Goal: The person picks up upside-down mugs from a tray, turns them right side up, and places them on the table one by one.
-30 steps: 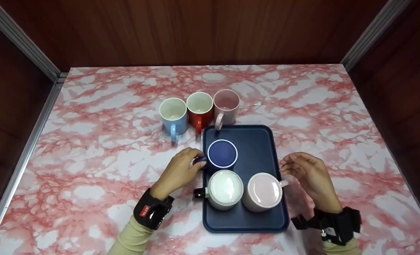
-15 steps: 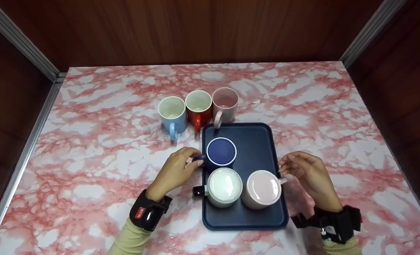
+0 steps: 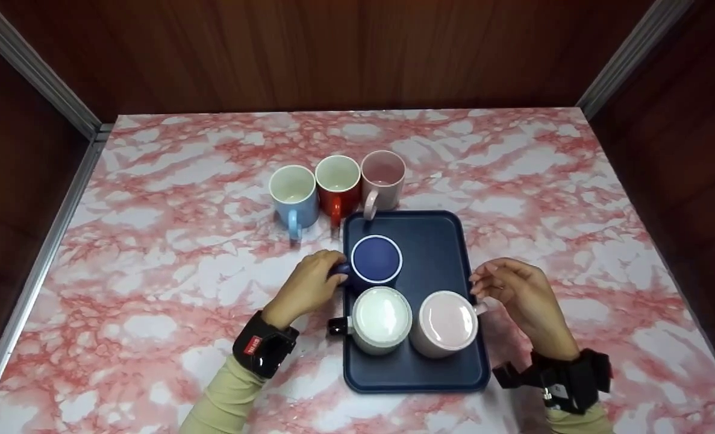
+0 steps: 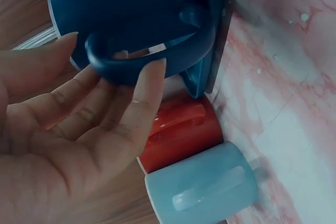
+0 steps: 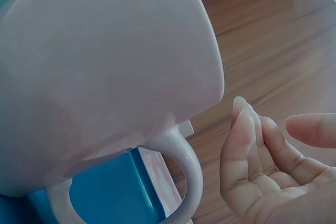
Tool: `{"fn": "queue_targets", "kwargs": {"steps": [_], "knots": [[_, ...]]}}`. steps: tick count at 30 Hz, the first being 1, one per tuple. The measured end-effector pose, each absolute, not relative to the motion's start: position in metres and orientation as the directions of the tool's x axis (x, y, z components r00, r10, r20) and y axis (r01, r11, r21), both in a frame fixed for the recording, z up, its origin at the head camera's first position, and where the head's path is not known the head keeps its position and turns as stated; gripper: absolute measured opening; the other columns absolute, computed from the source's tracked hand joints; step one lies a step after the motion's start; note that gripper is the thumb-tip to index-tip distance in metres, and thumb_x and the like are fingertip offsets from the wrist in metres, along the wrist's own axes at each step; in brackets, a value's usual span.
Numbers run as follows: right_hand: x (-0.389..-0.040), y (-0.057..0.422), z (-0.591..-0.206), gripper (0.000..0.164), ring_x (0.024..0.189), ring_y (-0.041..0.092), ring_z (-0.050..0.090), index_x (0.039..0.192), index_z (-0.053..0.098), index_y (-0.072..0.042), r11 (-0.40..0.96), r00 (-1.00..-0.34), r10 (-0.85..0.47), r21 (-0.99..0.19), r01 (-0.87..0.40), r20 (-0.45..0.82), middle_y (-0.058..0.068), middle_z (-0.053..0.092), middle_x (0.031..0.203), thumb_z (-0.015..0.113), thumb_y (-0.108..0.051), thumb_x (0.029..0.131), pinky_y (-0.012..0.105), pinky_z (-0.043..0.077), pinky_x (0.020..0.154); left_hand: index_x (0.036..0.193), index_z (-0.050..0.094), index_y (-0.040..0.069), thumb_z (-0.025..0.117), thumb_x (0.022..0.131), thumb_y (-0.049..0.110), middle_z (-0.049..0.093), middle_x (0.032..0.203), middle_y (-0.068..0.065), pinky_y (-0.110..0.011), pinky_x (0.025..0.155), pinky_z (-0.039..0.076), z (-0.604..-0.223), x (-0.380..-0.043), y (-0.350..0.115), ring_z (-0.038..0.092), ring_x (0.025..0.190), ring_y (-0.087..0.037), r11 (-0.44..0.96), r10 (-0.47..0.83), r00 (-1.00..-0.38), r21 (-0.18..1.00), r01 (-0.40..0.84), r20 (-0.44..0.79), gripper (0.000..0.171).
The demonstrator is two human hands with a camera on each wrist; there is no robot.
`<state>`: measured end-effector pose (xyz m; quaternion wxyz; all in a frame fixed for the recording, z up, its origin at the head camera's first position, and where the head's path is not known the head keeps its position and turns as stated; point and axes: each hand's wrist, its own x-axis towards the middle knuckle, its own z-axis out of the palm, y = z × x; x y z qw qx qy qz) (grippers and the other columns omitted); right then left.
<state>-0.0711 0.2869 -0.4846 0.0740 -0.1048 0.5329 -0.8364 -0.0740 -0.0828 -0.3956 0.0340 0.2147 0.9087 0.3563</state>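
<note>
Low in the frame, two yellowish sleeves (image 3: 221, 398) lead to black wrist straps (image 3: 264, 346). Close above them, right of centre, the near end of a dark blue tray (image 3: 414, 377) carries two mugs standing bottom-up: a white mug (image 3: 381, 316), its black handle (image 3: 338, 326) jutting past the left rim, and a pale pink mug (image 3: 447, 322), its handle pointing right.

The right hand (image 3: 523, 295), right of the tray, has bent fingers with the thumb apart from them; the right wrist view shows it just beside the pale pink mug, with a gap between. Whether its fingertips touch the tray rim, I cannot tell.

Left of the tray, the left hand (image 3: 306, 280) has its fingers curled round the handle (image 4: 194, 51) of a dark blue mug (image 3: 376, 259). That mug is bottom-up on the tray's left half, its body to the right of the grip, its handle over the left rim. The white mug sits just on its near side; whether they touch is unclear.

Beyond the tray's upper left corner, a light blue mug (image 3: 300, 208), a red mug (image 3: 348, 199) and a pink mug (image 3: 388, 196) stand mouth-up in a close row, handles toward the person. The marbled table (image 3: 152, 265) runs back to a dark wooden panel (image 3: 357, 54).
</note>
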Motion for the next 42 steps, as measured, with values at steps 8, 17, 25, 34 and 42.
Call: {"fn": "queue_targets", "kwargs": {"steps": [8,17,25,34,42], "knots": [[-0.067,0.277,-0.466,0.022,0.075,0.029,0.062,0.102,0.057,0.014,-0.393,-0.965,-0.246,-0.919,0.012,0.092,0.024,0.062,0.091,0.046,-0.003,0.094,0.036,0.051,0.066,0.089,0.06,-0.002,0.06,0.086,0.004,0.06,0.081,-0.009,-0.039,0.072,0.046,-0.402,-0.082,-0.079,0.058,0.08,-0.024,0.653,0.442,-0.897,0.683,0.328,0.008,0.007],[-0.049,0.239,-0.401,0.017,0.07,0.024,0.063,0.093,0.062,0.009,-0.357,-0.971,-0.228,-0.934,0.021,0.065,0.017,0.065,0.084,0.047,0.0,0.092,0.029,0.051,0.062,0.086,0.056,0.0,0.057,0.088,0.006,0.051,0.07,0.0,-0.029,0.062,0.041,-0.408,-0.083,-0.075,0.049,0.067,-0.015,0.524,0.437,-0.899,0.809,0.267,0.014,0.007],[-0.05,0.233,-0.399,0.022,0.067,0.024,0.062,0.091,0.058,0.015,-0.268,-0.981,-0.192,-0.962,0.05,0.003,0.018,0.063,0.082,0.053,-0.006,0.091,0.031,0.052,0.061,0.087,0.059,-0.001,0.058,0.088,0.008,0.054,0.07,-0.003,-0.031,0.066,0.042,-0.406,-0.084,-0.066,0.051,0.07,-0.019,0.531,0.331,-0.943,0.821,0.209,0.026,0.01],[-0.056,0.225,-0.409,0.027,0.071,0.026,0.062,0.095,0.056,0.016,-0.187,-0.934,-0.356,-0.981,0.041,0.029,0.021,0.062,0.087,0.051,-0.01,0.093,0.032,0.052,0.061,0.084,0.059,-0.003,0.058,0.087,0.007,0.053,0.066,0.0,-0.027,0.062,0.042,-0.397,-0.083,-0.061,0.049,0.062,-0.011,0.393,0.164,-0.986,0.916,0.079,0.015,0.01],[-0.042,0.19,-0.368,0.027,0.071,0.024,0.063,0.095,0.053,0.022,-0.112,-0.906,-0.423,-0.991,0.073,-0.019,0.019,0.063,0.085,0.05,-0.005,0.093,0.036,0.052,0.065,0.082,0.051,-0.003,0.05,0.091,0.005,0.045,0.059,-0.001,-0.018,0.045,0.035,-0.371,-0.083,-0.051,0.043,0.053,-0.008,0.017,0.137,-0.983,0.992,-0.124,-0.126,0.011]]}}
